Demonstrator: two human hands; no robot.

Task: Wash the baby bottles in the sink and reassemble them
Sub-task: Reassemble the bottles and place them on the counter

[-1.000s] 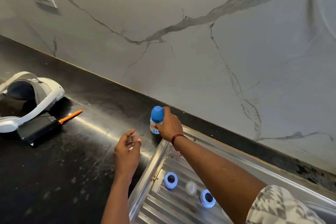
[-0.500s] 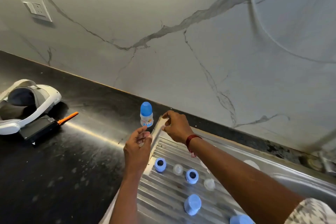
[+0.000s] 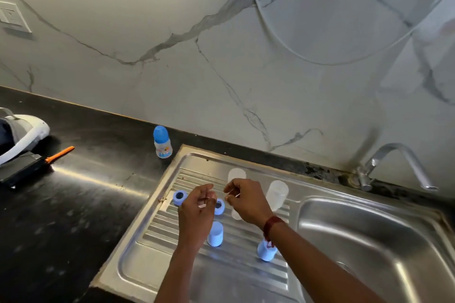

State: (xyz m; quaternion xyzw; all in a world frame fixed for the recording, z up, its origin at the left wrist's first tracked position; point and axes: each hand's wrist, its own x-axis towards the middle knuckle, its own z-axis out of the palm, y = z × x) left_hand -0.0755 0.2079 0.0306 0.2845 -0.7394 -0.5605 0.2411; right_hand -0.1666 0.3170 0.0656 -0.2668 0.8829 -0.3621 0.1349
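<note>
Closely paired over drainboard (image 3: 138,261), left hand (image 3: 197,208) fingers curled, right hand (image 3: 247,202) fingers pinched, whether holding anything unclear.

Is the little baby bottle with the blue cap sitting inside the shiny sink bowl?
No, the small clear baby bottle with the blue cap stands upright on the black countertop, left of the ribbed steel drainboard.

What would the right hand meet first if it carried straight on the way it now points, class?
Probably the left hand: the right hand points leftward over the drainboard, and the left fingertips lie just ahead. Depth is unclear, so it might pass them.
</note>
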